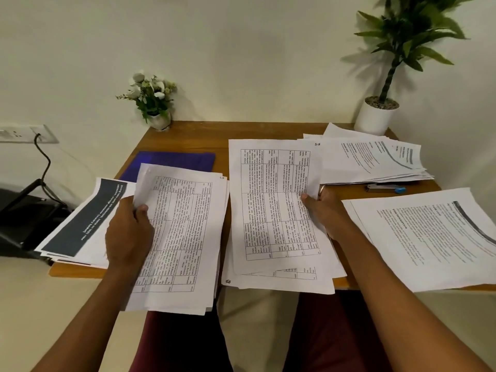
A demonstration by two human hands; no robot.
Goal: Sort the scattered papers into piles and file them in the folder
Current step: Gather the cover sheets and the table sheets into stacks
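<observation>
Clearly we are mid-sort, with nothing filed yet. At the left lies the dark-banner pile [80,218], thin sheets loosely fanned. Behind it the blue folder [174,161] lies flat on the wooden table [188,132]. Our left hand [128,232] curls round the edge of a gridded stack [182,237], limp and overhanging the table's front. Apart from it, our right hand [327,210] pinches the right edge of the middle pile [273,210], whose sheets carry the same grid. Two text piles [375,162] [429,237] lie rightward, with a stapler [383,188] between them. Next, we judge, the matching gridded sheets need squaring together.
</observation>
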